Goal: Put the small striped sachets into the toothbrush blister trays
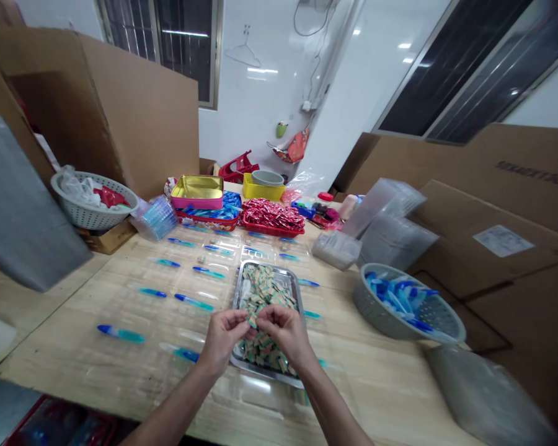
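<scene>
Both hands meet above a metal tray point(299, 297) heaped with small green-and-tan pieces point(265, 285). Between the fingertips is one such small piece point(252, 319); its exact kind is too small to make out. My left hand point(224, 337) pinches it from the left, fingers closed. From the other side my right hand point(286, 331) is also closed in a pinch on it. Around the tray lie clear plastic blister trays, with blue-and-turquoise pen-shaped items in their hollows, such as the pen-shaped item point(121, 333) at the left.
A grey basket point(376, 316) of blue items stands at the right, with a plastic-wrapped bundle point(483, 390) nearer. Red packets point(274, 214) fill a red tray at the back, beside a pink-and-gold tin point(198, 192). Cardboard boxes point(139, 111) flank the table; another basket point(90, 214) sits left.
</scene>
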`<state>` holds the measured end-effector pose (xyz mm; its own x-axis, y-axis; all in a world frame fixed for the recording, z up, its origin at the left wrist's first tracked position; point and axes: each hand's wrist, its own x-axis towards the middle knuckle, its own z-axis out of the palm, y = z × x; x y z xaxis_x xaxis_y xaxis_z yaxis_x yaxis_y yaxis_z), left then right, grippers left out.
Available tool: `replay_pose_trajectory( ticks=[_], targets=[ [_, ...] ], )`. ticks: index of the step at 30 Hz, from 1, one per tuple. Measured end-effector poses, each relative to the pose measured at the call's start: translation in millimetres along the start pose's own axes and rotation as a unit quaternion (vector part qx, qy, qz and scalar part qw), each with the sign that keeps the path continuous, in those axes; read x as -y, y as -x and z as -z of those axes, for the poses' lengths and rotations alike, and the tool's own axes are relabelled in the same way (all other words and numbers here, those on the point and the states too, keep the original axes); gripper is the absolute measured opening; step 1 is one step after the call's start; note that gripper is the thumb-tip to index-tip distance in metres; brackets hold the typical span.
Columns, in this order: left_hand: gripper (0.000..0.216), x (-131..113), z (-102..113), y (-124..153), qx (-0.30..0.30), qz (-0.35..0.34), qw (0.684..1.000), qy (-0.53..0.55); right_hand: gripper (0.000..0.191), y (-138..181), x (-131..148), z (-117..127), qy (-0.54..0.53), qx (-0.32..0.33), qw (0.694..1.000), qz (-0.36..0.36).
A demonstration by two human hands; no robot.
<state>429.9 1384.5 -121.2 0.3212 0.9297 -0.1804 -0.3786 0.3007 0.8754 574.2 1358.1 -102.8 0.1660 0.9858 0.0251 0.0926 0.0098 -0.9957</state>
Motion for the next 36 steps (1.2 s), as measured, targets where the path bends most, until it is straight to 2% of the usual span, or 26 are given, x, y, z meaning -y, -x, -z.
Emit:
replay_pose_trajectory(
  ticks=[4,10,13,17,22,29,33,36],
  targets=[
    [0.03,-1.3,1.8,2.1,0.004,0.007,1.0,0.003,0.013,-1.0,-2.1,-0.8,0.056,-0.005,0.998,0.025],
    [0.026,-0.5,2.8,-2.6,-0.039,-0.004,0.999,0.006,0.014,-8.4,-8.9,-8.4,0.103,-0.005,0.994,0.043],
    [0.03,-6.4,8.9,-7.6,-0.056,-0.01,0.998,0.028,0.02,-19.7,-9.0,-19.6,0.085,0.02,0.995,0.042],
    [0.034,-19.2,28.3,-18.2,-0.065,-0.028,0.997,0.042,0.023,-44.7,-5.7,-41.9,0.062,0.069,0.995,0.031],
    [0.035,-31.2,60.1,-38.8,-0.09,-0.03,0.991,0.096,0.025,-84.9,-9.0,-74.2,0.027,0.094,0.995,0.019],
    [0.045,-57.4,106.6,-87.0,-0.169,-0.029,0.976,0.137,0.006,-150.2,-12.7,-130.6,0.053,0.13,0.989,0.042],
    [0.046,-82.3,136.8,-121.1,-0.196,-0.027,0.969,0.149,0.011,-211.8,-13.6,-167.0,0.038,0.168,0.985,0.031],
    [0.044,-97.7,158.5,-133.4,-0.205,-0.015,0.968,0.143,0.013,-274.7,-18.2,-191.1,0.068,0.16,0.985,0.012]
  ],
)
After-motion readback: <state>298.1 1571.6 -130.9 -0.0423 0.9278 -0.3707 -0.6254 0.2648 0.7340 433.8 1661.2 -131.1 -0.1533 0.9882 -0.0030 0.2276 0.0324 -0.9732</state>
